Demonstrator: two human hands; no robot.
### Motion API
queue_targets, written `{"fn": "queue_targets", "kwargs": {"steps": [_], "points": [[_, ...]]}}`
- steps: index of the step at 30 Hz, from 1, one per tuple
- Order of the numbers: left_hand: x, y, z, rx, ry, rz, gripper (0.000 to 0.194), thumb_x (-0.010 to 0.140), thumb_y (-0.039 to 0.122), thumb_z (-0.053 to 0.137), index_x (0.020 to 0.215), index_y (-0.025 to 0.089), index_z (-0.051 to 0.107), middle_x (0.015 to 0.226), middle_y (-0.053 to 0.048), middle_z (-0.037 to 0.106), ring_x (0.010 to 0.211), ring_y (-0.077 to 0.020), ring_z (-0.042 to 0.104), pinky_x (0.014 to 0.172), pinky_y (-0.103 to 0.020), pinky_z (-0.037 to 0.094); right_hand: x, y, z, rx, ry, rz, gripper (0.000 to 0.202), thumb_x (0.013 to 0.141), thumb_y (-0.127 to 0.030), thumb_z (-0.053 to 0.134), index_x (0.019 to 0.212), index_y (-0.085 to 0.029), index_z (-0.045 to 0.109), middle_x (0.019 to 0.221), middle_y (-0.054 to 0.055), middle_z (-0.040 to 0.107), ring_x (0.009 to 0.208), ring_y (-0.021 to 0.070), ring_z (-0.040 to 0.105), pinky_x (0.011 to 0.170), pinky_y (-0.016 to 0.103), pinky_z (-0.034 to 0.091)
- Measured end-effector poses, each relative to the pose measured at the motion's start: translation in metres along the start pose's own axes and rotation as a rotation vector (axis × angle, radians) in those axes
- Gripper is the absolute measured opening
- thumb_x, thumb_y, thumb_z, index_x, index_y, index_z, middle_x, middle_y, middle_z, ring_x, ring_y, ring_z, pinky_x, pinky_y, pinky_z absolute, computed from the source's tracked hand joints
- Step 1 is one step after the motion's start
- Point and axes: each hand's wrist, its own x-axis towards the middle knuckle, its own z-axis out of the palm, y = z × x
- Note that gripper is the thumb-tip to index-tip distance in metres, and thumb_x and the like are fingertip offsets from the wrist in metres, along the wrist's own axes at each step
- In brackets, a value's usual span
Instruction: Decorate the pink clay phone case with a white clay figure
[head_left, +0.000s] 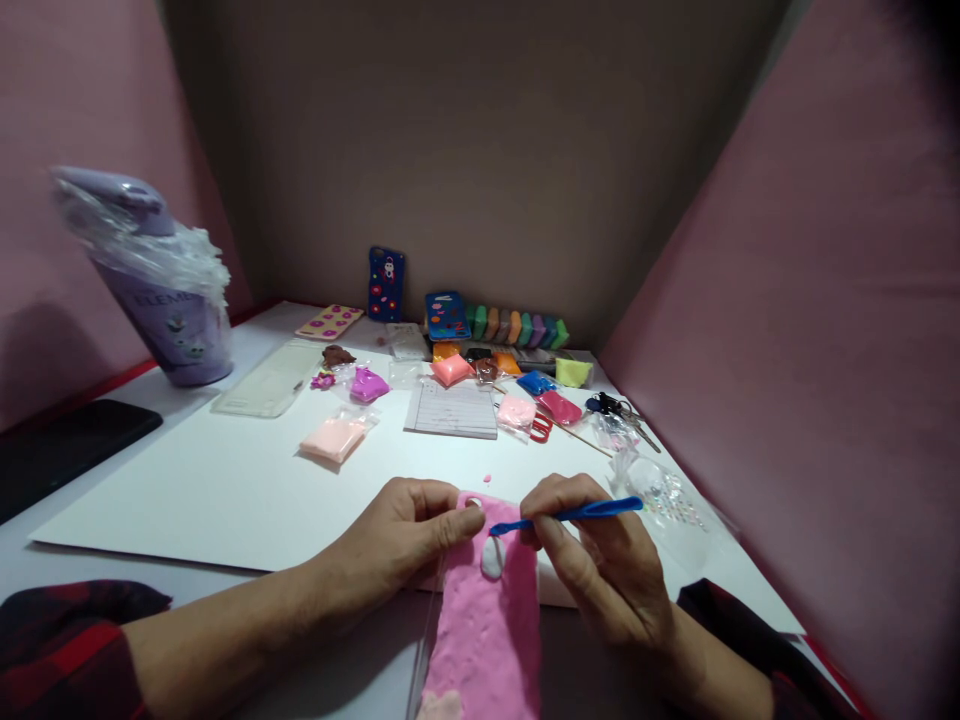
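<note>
My left hand grips the upper left edge of a phone case covered in bumpy pink clay, thumb on its front near the camera hole. Between the fingers of my right hand is a blue clay modelling tool. Its tip points left and down, right by the top of a white oval clay piece on the case; whether it touches the clay I cannot tell. At the bottom of the case a pale peach patch shows. A tiny pink clay bit lies beyond the case.
A white board covers the table, with clay packets such as a peach one, a lined notepad, red-handled scissors and keys. At left are a black phone and a purple tumbler. Decorated cases stand behind.
</note>
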Motion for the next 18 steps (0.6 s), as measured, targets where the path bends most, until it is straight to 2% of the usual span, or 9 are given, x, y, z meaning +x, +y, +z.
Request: {"fn": "queue_targets", "kwargs": {"steps": [6,10,18], "points": [[-0.0013,-0.0017,0.0002,0.003,0.001,0.007,0.038,0.067,0.047,0.076,0.073,0.011,0.066,0.061,-0.001,0.059,0.054,-0.0084,0.049,0.056,-0.021,0.038,-0.0007,-0.0002,0.0012,0.0,-0.033,0.001,0.017,0.091,-0.01,0.042,0.101,-0.02,0.051,0.079,0.004,0.053,0.067,0.0161,0.055,0.057,0.031,0.046],[-0.0012,0.0004,0.0017,-0.017,0.005,-0.006,0.04,0.064,0.049,0.076,0.073,0.011,0.067,0.061,-0.001,0.06,0.054,-0.0095,0.051,0.058,-0.022,0.04,-0.0002,-0.0018,0.0013,0.013,-0.011,0.037,0.015,0.092,-0.012,0.042,0.099,-0.021,0.052,0.079,0.003,0.053,0.067,0.0159,0.055,0.058,0.031,0.045],[0.0003,0.002,-0.0012,-0.035,0.024,-0.041,0.031,0.064,0.041,0.079,0.071,0.013,0.066,0.061,0.0,0.059,0.055,-0.0108,0.053,0.061,-0.025,0.044,0.0023,-0.0009,-0.0053,0.12,0.037,0.12,0.013,0.093,-0.017,0.045,0.093,-0.021,0.058,0.079,0.002,0.055,0.071,0.0156,0.056,0.064,0.031,0.045]]}}
